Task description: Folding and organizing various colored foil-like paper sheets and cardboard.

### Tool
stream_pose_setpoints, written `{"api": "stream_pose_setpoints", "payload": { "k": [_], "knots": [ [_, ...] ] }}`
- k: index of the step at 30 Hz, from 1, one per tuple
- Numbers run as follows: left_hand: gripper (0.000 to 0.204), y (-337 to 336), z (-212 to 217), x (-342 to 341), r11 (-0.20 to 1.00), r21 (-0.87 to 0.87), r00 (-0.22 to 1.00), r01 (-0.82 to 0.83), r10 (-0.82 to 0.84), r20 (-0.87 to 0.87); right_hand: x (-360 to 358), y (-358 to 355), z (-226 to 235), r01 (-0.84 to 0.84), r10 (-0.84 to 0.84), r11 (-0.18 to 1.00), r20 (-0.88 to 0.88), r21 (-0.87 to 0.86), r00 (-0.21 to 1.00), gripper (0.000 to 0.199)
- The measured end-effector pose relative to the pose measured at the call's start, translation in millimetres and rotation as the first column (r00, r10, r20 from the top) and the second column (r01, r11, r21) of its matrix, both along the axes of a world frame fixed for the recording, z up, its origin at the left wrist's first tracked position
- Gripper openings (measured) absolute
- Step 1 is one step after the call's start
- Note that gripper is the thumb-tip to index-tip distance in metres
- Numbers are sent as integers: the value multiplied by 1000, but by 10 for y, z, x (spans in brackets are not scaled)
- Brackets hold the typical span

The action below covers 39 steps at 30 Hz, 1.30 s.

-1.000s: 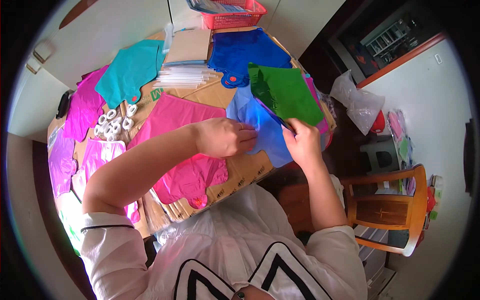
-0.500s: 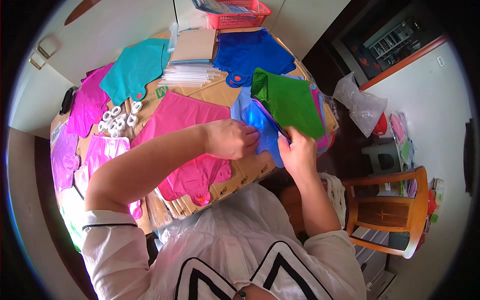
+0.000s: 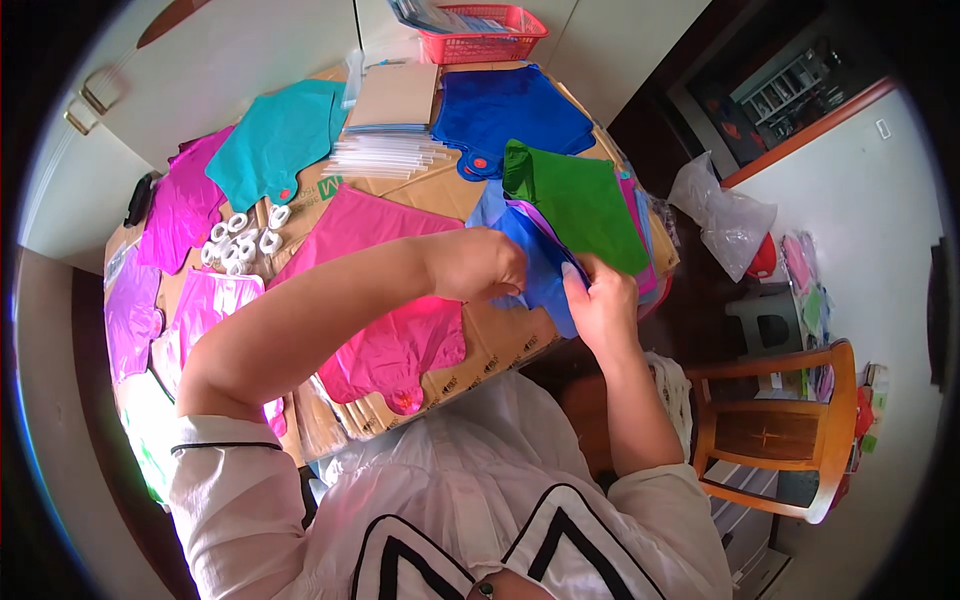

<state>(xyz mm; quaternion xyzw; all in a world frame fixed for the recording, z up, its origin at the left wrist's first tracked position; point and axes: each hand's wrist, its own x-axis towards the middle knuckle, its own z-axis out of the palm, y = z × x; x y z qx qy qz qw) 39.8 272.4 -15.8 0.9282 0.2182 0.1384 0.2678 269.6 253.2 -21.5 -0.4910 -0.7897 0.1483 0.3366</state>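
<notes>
Over the right part of the table lies a stack of flat foil bags, with a green foil bag (image 3: 585, 205) on top. My right hand (image 3: 603, 298) is closed on the stack's near edge, thumb on top. A blue foil bag (image 3: 545, 280) hangs from the folded-back edge. My left hand (image 3: 480, 265) is curled against this blue bag's left side, its fingertips partly hidden. Beneath my left forearm a pink foil bag (image 3: 400, 345) lies flat, its rounded tab towards me.
A cardboard sheet (image 3: 500, 345) covers the table. Around lie a dark blue bag pile (image 3: 510, 110), a teal pile (image 3: 275, 135), white sticks (image 3: 385, 155), white rings (image 3: 238, 245) and a magenta pile (image 3: 185, 205). A red basket (image 3: 485, 45) stands behind; a wooden chair (image 3: 770, 430) is at right.
My left hand has shifted slightly up and right. The blue bag's upper edge has lifted and folded further towards my right hand, which still grips the stack. The view has moved a little.
</notes>
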Motion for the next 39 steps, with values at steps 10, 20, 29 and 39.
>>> {"api": "stream_pose_setpoints", "payload": {
  "k": [10,20,29,39],
  "knots": [
    [9,145,40,148,970,-165,984,-177,178,-8,51,33,52,-40,40,999,-2,-2,999,23],
    [18,148,55,330,910,-51,878,-411,410,246,68,-4,244,-215,211,963,-40,-163,977,34],
    [23,-69,-206,221,533,845,998,42,-68,-6,130,131,-67,66,-107,962,-145,-266,984,30],
    [36,-72,-362,197,925,304,972,-230,236,18,1577,913,249,-157,-548,758,-750,-632,370,44]
  ]
}}
